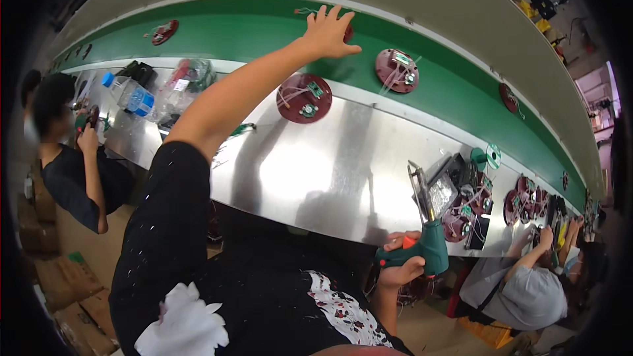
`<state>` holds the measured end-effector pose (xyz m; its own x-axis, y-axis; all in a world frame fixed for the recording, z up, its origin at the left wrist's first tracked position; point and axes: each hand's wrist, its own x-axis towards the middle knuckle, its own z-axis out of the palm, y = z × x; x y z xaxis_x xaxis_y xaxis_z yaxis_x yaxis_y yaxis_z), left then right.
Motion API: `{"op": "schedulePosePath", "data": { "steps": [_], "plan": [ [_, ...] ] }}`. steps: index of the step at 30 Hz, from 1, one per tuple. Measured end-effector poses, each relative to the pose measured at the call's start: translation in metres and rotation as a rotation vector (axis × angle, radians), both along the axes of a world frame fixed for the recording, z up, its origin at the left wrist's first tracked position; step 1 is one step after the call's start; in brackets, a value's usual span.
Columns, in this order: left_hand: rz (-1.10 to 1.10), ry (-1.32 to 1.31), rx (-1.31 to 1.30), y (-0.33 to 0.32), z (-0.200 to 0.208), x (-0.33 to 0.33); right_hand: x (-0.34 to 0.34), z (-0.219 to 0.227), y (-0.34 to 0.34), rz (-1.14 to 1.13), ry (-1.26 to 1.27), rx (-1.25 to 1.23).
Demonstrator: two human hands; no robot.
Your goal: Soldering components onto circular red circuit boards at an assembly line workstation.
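Note:
My left hand (328, 34) reaches out over the green conveyor belt with its fingers spread. Beneath it lies a dark red round plate (349, 33) with wires, mostly covered by the hand; whether they touch, I cannot tell. In my right hand (399, 267), at the bench's front edge, is a green soldering gun (432, 248) with an orange trigger, its metal tip pointing up and away. Another dark red plate (319, 107) with small green circuit boards and white wires rests on the metal bench at the belt's edge. A similar plate (388, 78) sits on the belt to the right.
Left on the metal bench (290, 188) are a plastic bottle (135, 100) and clear plastic bags (181, 89). To the right stand a green solder spool (488, 156), a black tray (445, 188) and stacked plates (456, 223). One co-worker (79, 151) sits left, another (517, 290) right.

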<state>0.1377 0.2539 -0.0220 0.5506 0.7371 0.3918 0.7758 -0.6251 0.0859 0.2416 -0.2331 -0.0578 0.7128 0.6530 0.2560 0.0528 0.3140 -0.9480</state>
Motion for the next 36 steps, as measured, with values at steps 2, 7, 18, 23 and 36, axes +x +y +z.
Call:
{"op": "schedulePosePath", "data": {
  "steps": [2, 7, 18, 23, 36],
  "plan": [
    [0.075, 0.079, 0.022, 0.034, -0.010, -0.007, -0.005, 0.004, -0.003, 0.027, -0.014, -0.036],
    [-0.044, 0.127, -0.328, 0.046, 0.001, 0.002, -0.008, -0.001, 0.001, -0.025, -0.002, -0.020],
    [-0.674, -0.015, -0.457, -0.248, 0.079, -0.086, 0.013, -0.008, 0.017, -0.036, 0.034, 0.027],
    [-0.450, -0.170, -0.468, -0.294, 0.030, -0.124, 0.008, -0.011, 0.027, 0.059, 0.074, -0.001],
    [0.122, -0.565, -0.605, -0.317, 0.024, -0.145, -0.032, 0.008, 0.056, 0.267, 0.014, -0.079]
  ]
}}
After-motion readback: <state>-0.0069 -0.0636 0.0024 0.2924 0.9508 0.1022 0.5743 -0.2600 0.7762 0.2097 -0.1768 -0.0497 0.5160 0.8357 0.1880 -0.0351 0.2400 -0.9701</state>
